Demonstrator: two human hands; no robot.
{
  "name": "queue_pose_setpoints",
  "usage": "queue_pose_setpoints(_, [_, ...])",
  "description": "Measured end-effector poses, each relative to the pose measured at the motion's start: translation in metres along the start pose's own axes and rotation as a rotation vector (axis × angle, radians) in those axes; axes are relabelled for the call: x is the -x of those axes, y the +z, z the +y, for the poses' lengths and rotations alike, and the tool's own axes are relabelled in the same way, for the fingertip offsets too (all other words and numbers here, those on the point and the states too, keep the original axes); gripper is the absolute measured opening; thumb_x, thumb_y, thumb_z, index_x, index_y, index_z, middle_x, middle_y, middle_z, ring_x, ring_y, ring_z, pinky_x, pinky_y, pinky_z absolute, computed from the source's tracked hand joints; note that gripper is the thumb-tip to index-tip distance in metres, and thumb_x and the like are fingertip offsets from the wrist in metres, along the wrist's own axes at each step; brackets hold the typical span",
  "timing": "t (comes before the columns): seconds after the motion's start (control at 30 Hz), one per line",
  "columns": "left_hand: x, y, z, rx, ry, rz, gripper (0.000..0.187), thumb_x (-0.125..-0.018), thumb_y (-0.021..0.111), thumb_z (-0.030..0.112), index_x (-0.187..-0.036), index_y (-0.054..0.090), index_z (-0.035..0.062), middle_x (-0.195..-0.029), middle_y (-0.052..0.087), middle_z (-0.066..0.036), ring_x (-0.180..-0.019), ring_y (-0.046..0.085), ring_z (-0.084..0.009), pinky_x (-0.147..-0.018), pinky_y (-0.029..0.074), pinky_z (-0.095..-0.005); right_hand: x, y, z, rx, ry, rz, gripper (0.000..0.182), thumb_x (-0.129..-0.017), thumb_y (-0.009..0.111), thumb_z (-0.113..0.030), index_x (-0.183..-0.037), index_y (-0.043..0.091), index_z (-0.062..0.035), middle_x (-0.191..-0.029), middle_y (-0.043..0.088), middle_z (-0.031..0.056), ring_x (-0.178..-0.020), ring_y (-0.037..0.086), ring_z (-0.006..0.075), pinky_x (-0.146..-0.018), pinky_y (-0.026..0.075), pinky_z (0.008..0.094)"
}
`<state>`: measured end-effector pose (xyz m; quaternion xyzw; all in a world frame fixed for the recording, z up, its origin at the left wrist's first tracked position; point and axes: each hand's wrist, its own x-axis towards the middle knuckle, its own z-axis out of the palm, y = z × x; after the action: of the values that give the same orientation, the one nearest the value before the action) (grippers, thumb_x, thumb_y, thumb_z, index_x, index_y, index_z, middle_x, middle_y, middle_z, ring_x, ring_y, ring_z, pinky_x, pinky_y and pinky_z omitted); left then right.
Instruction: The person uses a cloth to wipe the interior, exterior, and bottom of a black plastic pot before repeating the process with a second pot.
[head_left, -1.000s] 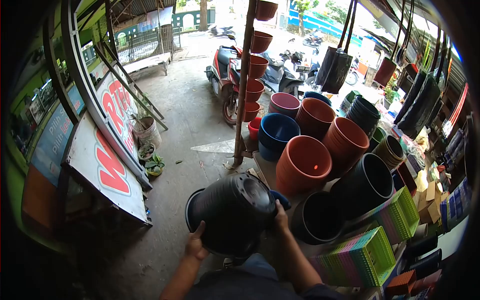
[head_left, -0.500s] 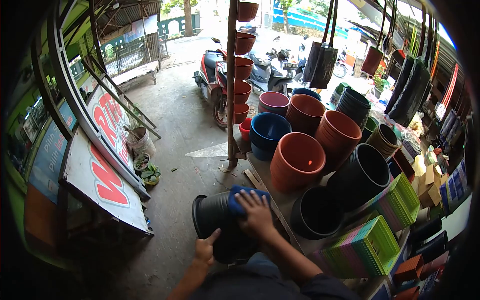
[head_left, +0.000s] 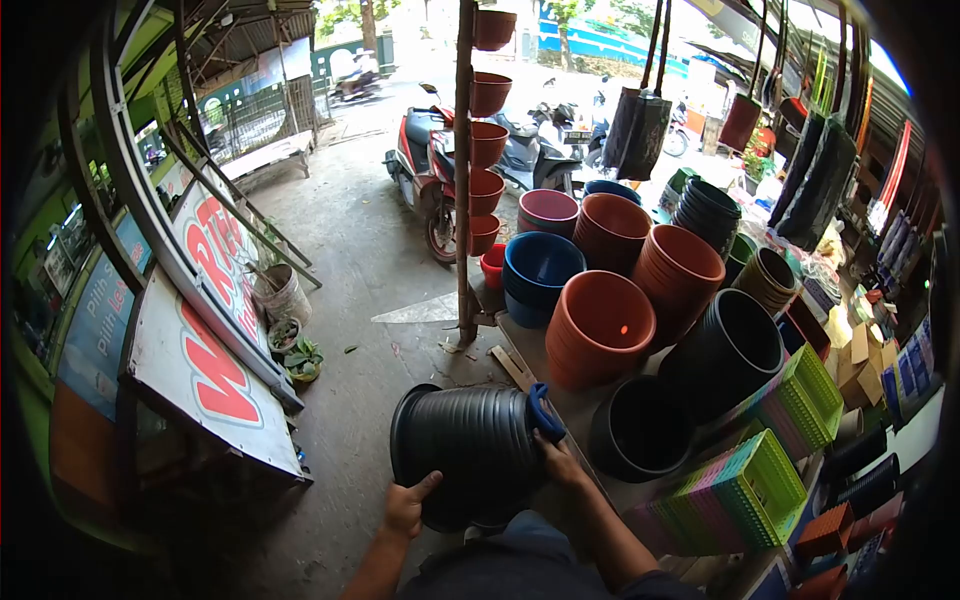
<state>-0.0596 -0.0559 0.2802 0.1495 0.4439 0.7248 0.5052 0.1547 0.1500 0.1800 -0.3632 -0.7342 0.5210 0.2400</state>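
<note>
A large black plastic pot [head_left: 465,450] with ridged sides lies tipped on its side in front of my body, its wide rim to the left. My left hand [head_left: 408,505] grips the pot at the lower rim side, thumb on the outer wall. At the narrower right end, my right hand [head_left: 562,465] holds a bunched blue cloth [head_left: 544,412] against the pot. The fingers of that hand are partly hidden behind the pot's end. Just right of it, another black pot [head_left: 642,428] stands upright on the low table.
Stacked terracotta-coloured pots [head_left: 600,325], a blue pot [head_left: 543,275] and green plastic baskets [head_left: 765,490] crowd the table on the right. A post [head_left: 464,180] with hanging pots rises ahead. Left stands a white signboard [head_left: 195,365]. Motorcycles [head_left: 425,170] are parked beyond.
My right hand with the blue cloth has moved from the pot's upper side to its right end. The pot has turned slightly, showing more of its ridged side. A motorbike appears on the road.
</note>
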Motion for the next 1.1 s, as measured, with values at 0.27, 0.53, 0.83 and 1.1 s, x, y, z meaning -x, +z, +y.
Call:
queue_pose_setpoints(0.27, [-0.017,0.007,-0.008,0.095,-0.159,-0.031,0.04,-0.087,0.069,0.004,-0.122,0.056,-0.0062,-0.117,0.064,-0.017,-0.104,0.065,-0.0271,-0.092,0.054,-0.0378,0.048,-0.043,-0.107,-0.747,0.208,0.12,0.054,-0.097,0.057,-0.029,-0.145,0.04,-0.0103,-0.14,0.047,0.0074,-0.13,0.042,0.0231,-0.106,0.035,0.0364])
queue_pose_setpoints(0.53, [-0.056,0.082,-0.033,-0.133,-0.052,-0.087,0.038,-0.086,0.069,0.003,-0.121,0.057,-0.0071,-0.114,0.065,-0.017,-0.101,0.066,-0.0278,-0.092,0.053,-0.038,0.091,-0.115,-0.092,-0.755,0.461,0.228,0.047,-0.095,0.058,-0.029,-0.132,0.051,-0.0011,-0.123,0.058,0.0091,-0.11,0.058,0.0192,-0.095,0.047,0.0339])
queue_pose_setpoints(0.83, [-0.082,0.194,-0.081,-0.707,0.029,-0.437,0.029,-0.081,0.077,0.008,-0.106,0.067,-0.0038,-0.099,0.071,-0.01,-0.084,0.068,-0.0172,-0.078,0.055,-0.0302,0.11,-0.162,-0.123,0.166,-0.375,0.745,0.06,-0.088,0.057,-0.018,-0.143,0.041,-0.0002,-0.142,0.048,0.0171,-0.134,0.043,0.0305,-0.114,0.025,0.0425])
queue_pose_setpoints(1.1, [-0.128,0.276,-0.147,-1.45,0.661,-1.207,0.01,-0.07,0.068,0.015,-0.075,0.063,0.0075,-0.077,0.066,-0.011,-0.067,0.066,-0.0331,-0.058,0.053,-0.0411,0.119,-0.189,-0.078,0.663,-0.237,0.586,0.083,-0.069,0.064,-0.022,-0.146,0.038,-0.0077,-0.15,0.042,0.0091,-0.142,0.034,0.0191,-0.118,0.005,0.043])
